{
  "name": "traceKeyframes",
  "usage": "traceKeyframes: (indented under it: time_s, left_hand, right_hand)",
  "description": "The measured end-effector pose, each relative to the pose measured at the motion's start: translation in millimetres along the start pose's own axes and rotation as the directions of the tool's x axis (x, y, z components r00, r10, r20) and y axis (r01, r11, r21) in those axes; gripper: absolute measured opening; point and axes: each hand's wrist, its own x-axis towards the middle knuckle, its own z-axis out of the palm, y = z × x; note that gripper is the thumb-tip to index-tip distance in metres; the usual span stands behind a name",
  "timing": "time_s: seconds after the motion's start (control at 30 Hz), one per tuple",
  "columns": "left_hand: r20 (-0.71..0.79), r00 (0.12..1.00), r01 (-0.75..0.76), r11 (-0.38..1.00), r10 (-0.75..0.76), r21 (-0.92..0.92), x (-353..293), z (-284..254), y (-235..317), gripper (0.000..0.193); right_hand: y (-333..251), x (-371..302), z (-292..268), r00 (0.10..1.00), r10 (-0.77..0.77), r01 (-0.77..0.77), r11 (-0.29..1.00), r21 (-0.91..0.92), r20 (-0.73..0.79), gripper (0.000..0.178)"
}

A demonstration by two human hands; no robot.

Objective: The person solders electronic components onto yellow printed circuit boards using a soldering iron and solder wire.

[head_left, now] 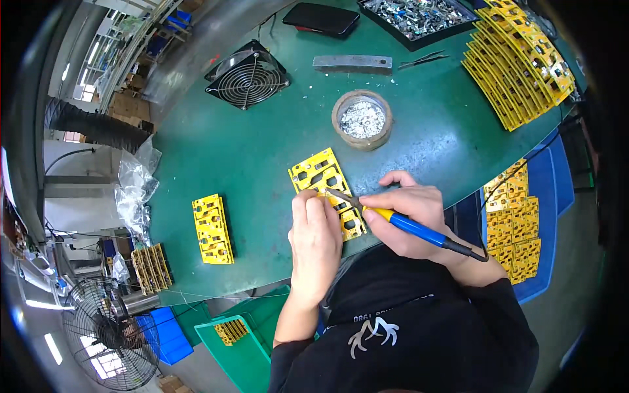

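A yellow circuit board panel (321, 168) with cut-out openings lies on the green table in front of me. My right hand (409, 213) is closed round a soldering iron (409, 226) with a blue and yellow handle. Its dark tip points left, down at the middle of the panel. My left hand (314, 236) rests over the panel's left edge, its fingers pinched together beside the tip. What those fingertips hold, if anything, is too small to make out. A round pot (337, 118) of silvery scraps stands just beyond the panel.
Left of my hands lies a stack of yellow boards (213, 229). Farther away are a black fan (249, 75), a metal bar (352, 63), tweezers (422, 60) and a black tray (416, 44) of small parts. Rows of boards (517, 72) stand far right. A blue bin (544, 272) sits lower right.
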Motion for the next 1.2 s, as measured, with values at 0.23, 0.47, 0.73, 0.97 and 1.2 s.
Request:
traceKeyframes:
  time_s: [0.23, 0.47, 0.73, 0.97, 1.2]
  left_hand:
    - [0.012, 1.000, -0.012, 1.000, 0.011, 0.020, -0.8, -0.8, -2.0, 0.012]
    - [-0.090, 0.993, -0.072, 0.997, 0.072, 0.012, -25.2, -17.8, 0.2, 0.017]
    - [0.044, 0.992, -0.122, 0.991, 0.120, 0.059, -54.3, -18.6, -3.0, 0.035]
    - [-0.089, 0.995, -0.047, 0.994, 0.056, 0.101, -39.9, -4.9, -9.1, 0.028]
    - [-0.065, 0.994, -0.078, 0.992, 0.085, 0.096, -39.5, -4.4, -14.1, 0.028]
  right_hand:
    - [-1.1, 0.7, 1.8, 1.000, -0.005, 0.005, 1.000, 0.010, -0.005, 0.018]
    - [-7.8, -1.5, -20.1, 0.999, -0.001, 0.000, 1.000, -0.020, -0.039, 0.020]
    - [-2.7, -6.3, -36.1, 0.986, -0.053, 0.033, 0.991, -0.127, -0.157, 0.027]
    - [7.0, 3.3, -31.8, 0.991, -0.062, 0.023, 0.949, -0.314, -0.115, 0.034]
    - [5.8, -2.7, -30.0, 0.989, -0.068, 0.033, 0.965, -0.259, -0.127, 0.032]
